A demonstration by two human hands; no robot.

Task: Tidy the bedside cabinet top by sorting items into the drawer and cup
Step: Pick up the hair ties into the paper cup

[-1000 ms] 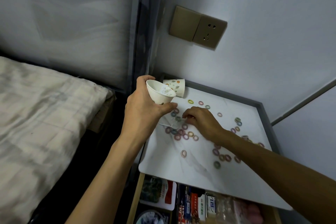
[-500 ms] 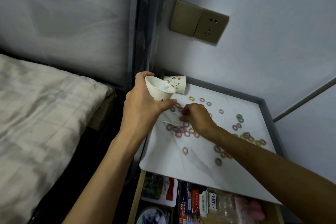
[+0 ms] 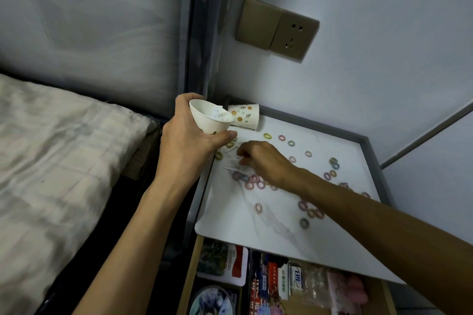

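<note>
Many small rings (image 3: 258,208) lay across the cabinet top (image 3: 230,227). The left hand (image 3: 190,147) gripped a tilted cup (image 3: 208,119) beside its back-left corner, apparently ready to receive; the right hand (image 3: 263,161) pinched at white scraps (image 3: 231,165) there, its hold unclear.

There is one view only, from a wide-angle camera worn on the person's head, looking forward and steeply down. It faces a room corner where the white marble-patterned cabinet top (image 3: 230,215) meets the pale wall with its bronze socket plate (image 3: 277,29). Both bare forearms reach in from the bottom edge, close to the lens. The beige bed mattress (image 3: 51,151) fills the left side, and the open wooden drawer (image 3: 188,276) lies nearest, at the lower edge.
</note>
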